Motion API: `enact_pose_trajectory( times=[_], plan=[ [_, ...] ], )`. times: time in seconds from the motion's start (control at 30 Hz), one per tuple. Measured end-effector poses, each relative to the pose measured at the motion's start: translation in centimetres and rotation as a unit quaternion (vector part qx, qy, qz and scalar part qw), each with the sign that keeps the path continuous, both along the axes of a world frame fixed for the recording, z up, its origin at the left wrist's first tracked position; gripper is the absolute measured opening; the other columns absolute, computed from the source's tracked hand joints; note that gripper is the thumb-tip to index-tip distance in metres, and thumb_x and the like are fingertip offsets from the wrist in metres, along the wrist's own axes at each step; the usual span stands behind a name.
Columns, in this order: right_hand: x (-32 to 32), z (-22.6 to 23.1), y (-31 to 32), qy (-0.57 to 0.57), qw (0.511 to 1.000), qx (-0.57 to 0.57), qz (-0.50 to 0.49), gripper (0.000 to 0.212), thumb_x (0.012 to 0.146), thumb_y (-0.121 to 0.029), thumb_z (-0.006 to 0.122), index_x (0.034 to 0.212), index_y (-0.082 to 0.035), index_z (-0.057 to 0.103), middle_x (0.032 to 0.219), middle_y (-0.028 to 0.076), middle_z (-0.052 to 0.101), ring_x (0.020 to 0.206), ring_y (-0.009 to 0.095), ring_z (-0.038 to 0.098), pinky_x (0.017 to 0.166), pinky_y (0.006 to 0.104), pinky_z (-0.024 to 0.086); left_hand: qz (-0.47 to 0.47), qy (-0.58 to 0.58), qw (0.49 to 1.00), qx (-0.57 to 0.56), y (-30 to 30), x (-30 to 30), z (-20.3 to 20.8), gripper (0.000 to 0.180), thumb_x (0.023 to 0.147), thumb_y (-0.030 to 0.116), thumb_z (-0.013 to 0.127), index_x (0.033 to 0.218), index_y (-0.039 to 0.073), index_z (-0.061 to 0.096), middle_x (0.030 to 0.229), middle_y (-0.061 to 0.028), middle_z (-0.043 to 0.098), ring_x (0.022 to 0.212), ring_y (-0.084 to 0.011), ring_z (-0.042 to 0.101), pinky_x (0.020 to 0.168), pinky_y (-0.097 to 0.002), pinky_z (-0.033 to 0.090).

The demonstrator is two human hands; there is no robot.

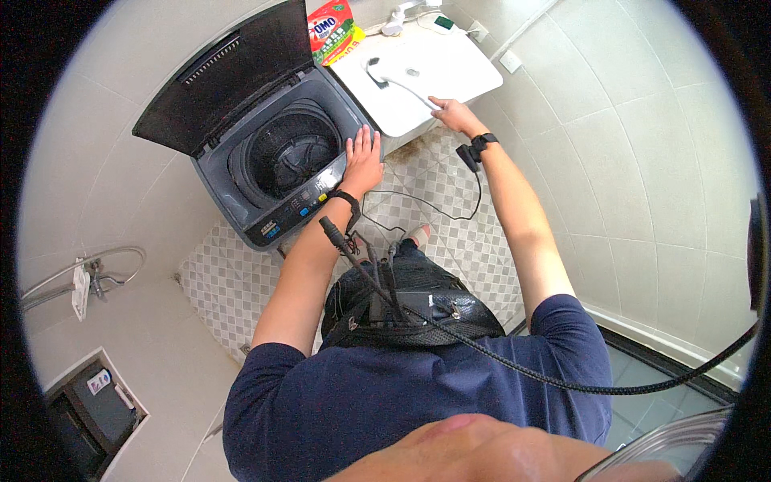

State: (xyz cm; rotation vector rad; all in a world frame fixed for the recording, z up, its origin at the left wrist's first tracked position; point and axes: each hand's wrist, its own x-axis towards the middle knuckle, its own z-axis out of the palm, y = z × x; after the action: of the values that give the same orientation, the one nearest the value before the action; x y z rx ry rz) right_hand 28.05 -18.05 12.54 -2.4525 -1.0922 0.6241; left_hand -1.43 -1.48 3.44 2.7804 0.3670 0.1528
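A dark grey top-loading washing machine (269, 210) stands at the left with its black lid (229, 76) raised. Inside it the drum (293, 149) shows. My left hand (364, 161) lies flat, fingers spread, on the machine's right front rim beside the control panel. My right hand (458, 118) is closed round the end of a long white-handled brush (414, 92). The brush reaches left over a white washbasin top (450, 60), its small dark head near the basin's left side. Fine detail of that head is too small to tell.
A red and green detergent bag (331, 34) stands behind the machine and basin. A white tap (395, 24) is at the back. Black cables (426, 207) hang between my wrists and waist bag (409, 313). A shower hose (120, 253) is on the left wall; tiled walls close in both sides.
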Motion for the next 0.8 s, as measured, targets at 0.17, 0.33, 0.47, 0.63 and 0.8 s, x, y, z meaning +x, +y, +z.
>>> enact_pose_trajectory(
  times=[0.17,0.33,0.47,0.63,0.8],
  plan=[
    [-0.8,-2.4,-0.2,-0.01,1.0,0.005,0.005,0.062,0.107,-0.032,0.071,0.167,-0.022,0.057,0.141,0.026,0.075,0.129,0.042,0.073,0.112,0.0465,0.054,0.002,0.003,1.0,0.006,0.0,0.0,-0.3,0.097,0.097,0.028,0.079,0.176,0.001,0.028,0.184,-0.0301,0.016,0.172,-0.044,0.016,0.137,-0.064,0.015],
    [0.0,0.6,-4.1,0.026,0.999,0.018,0.029,0.058,0.108,-0.027,0.071,0.165,-0.025,0.059,0.122,0.02,0.08,0.103,0.026,0.072,0.099,0.0393,0.055,-0.001,-0.006,1.0,0.013,0.1,-0.1,-0.4,0.096,0.098,0.026,0.078,0.176,0.0,0.028,0.184,-0.0302,0.016,0.172,-0.0437,0.016,0.137,-0.0636,0.014],
    [-0.8,5.7,-8.7,0.102,0.994,-0.025,-0.023,0.058,0.108,-0.03,0.072,0.165,-0.025,0.06,0.127,0.019,0.08,0.106,0.027,0.073,0.101,0.0401,0.055,0.006,0.009,1.0,0.017,0.0,0.0,-0.4,0.095,0.099,0.027,0.077,0.176,0.001,0.027,0.184,-0.0299,0.016,0.172,-0.0434,0.016,0.137,-0.0629,0.014],
    [-4.8,6.1,-9.0,0.044,0.996,-0.007,-0.081,0.056,0.109,-0.033,0.071,0.164,-0.031,0.061,0.12,0.019,0.081,0.102,0.026,0.075,0.1,0.0407,0.056,0.005,0.001,1.0,0.01,0.1,0.1,-0.2,0.096,0.099,0.027,0.077,0.176,0.002,0.027,0.184,-0.0293,0.016,0.172,-0.0432,0.015,0.137,-0.0628,0.014],
    [-5.8,5.4,-6.4,-0.01,0.999,0.045,-0.013,0.053,0.109,-0.036,0.067,0.161,-0.025,0.063,0.115,0.022,0.08,0.101,0.033,0.077,0.097,0.044,0.057,0.005,0.019,1.0,0.02,-0.3,0.0,0.3,0.095,0.1,0.028,0.076,0.176,0.002,0.026,0.185,-0.0292,0.015,0.172,-0.0431,0.015,0.137,-0.0627,0.014]
  ],
)
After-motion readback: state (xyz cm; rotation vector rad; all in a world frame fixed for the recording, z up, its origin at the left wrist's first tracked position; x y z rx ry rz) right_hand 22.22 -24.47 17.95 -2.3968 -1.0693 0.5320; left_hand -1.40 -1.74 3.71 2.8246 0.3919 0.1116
